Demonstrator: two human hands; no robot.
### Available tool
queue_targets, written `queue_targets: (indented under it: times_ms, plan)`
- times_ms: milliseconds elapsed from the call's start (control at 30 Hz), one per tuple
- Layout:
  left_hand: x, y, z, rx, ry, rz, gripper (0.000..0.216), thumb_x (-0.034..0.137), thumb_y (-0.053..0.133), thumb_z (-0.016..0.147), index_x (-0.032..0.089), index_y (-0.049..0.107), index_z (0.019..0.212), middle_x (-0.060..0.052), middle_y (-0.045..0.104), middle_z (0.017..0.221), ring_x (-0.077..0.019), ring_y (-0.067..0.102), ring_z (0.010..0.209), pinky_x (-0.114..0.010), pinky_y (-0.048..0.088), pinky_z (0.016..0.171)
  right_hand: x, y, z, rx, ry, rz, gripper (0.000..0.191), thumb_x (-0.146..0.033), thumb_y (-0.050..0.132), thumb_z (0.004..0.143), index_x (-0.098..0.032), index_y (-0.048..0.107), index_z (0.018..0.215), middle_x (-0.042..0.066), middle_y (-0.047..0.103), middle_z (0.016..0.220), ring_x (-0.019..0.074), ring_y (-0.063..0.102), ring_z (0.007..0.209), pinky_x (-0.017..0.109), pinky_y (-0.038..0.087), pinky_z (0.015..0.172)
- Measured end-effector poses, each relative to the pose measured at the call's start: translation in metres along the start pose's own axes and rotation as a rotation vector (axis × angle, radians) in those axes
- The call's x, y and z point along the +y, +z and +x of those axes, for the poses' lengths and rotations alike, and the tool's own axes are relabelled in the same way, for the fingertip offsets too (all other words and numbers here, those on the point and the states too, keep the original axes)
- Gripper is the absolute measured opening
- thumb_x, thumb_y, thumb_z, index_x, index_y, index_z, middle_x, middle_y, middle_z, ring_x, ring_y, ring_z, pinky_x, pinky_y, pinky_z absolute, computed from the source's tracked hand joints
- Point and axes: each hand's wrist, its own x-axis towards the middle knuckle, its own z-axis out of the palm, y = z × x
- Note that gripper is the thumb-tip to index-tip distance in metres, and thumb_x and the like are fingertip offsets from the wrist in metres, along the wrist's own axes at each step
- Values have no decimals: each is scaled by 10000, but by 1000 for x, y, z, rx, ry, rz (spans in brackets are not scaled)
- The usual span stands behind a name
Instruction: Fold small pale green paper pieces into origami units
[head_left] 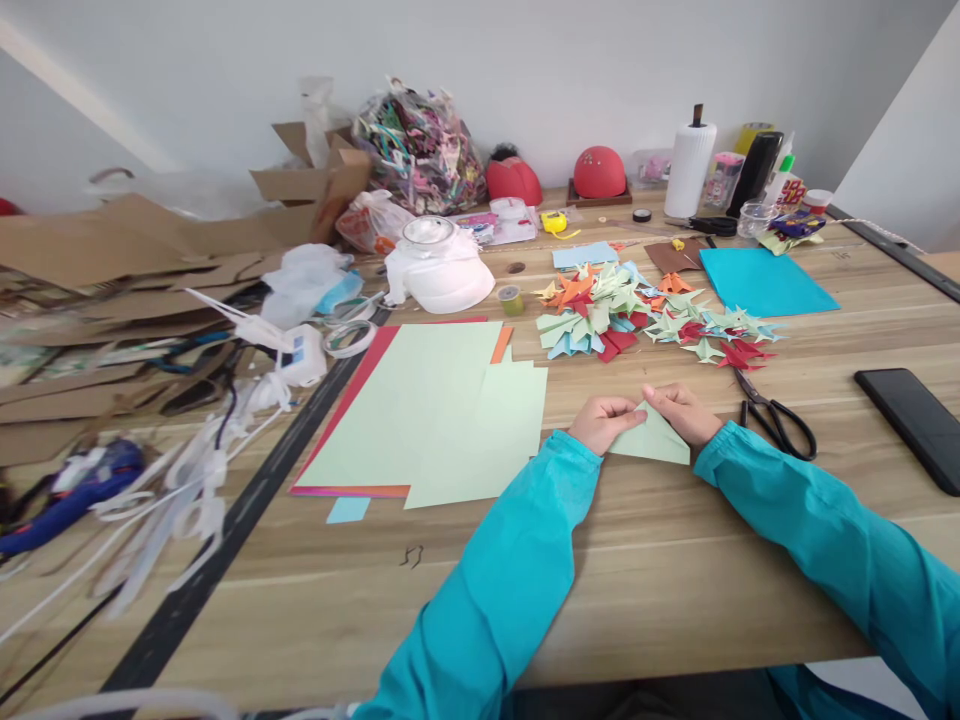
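Observation:
A pale green sheet of paper [651,440], folded to a triangle, is held between both my hands just above the wooden table. My left hand [602,424] pinches its left upper edge. The fingers of my right hand [682,412] close on the top corner and right side. Behind them lies a pile of folded paper cranes [600,305] in green, orange, red and blue. Larger pale green sheets [405,400] rest to the left over red and orange ones. Black-handled scissors [780,420] lie right beside my right hand.
A black phone [911,425] lies at the right. At the back are a blue sheet [769,280], a white bottle [690,170], red domes [600,172] and a tape measure [553,222]. Cables, cardboard [150,240] and a blue glue gun [82,490] crowd the left.

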Motion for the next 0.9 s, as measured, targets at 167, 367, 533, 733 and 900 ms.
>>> queue_targets:
  times_ms: [167,367,533,733,900]
  plan:
    - [-5,0,4,179,16,-71,319,450,676,590,133,662,630,13,575,544,-89,475,520,-224,347,513,0,-2,-3,-46,75,103,351,-453,673,602,-119,582,653,-30,498,500,63,413,423,201,272,396]
    - [-5,-1,6,296,106,-54,236,377,683,596,151,679,662,-7,645,658,-120,542,645,-239,410,636,1,-4,0,-96,49,65,317,-409,655,636,-126,531,563,-47,443,464,46,368,407,202,242,392]
    - [-6,-4,6,286,121,-29,235,360,691,581,142,684,668,-30,660,653,-131,552,630,-252,423,628,4,-5,1,-87,6,5,379,-443,637,663,-138,466,516,-58,396,458,41,339,410,204,223,395]
    - [-5,-4,6,298,153,59,193,320,678,593,136,679,653,-35,657,628,-121,540,592,-240,411,585,5,-4,2,-101,0,-40,410,-483,606,684,-143,444,520,-58,373,465,43,313,417,206,213,398]
    - [-3,-2,5,338,176,93,155,286,668,589,134,669,621,-36,651,606,-124,539,576,-243,415,565,4,0,3,-70,-82,-171,447,-505,582,695,-152,398,492,-61,311,472,46,272,448,210,206,411]
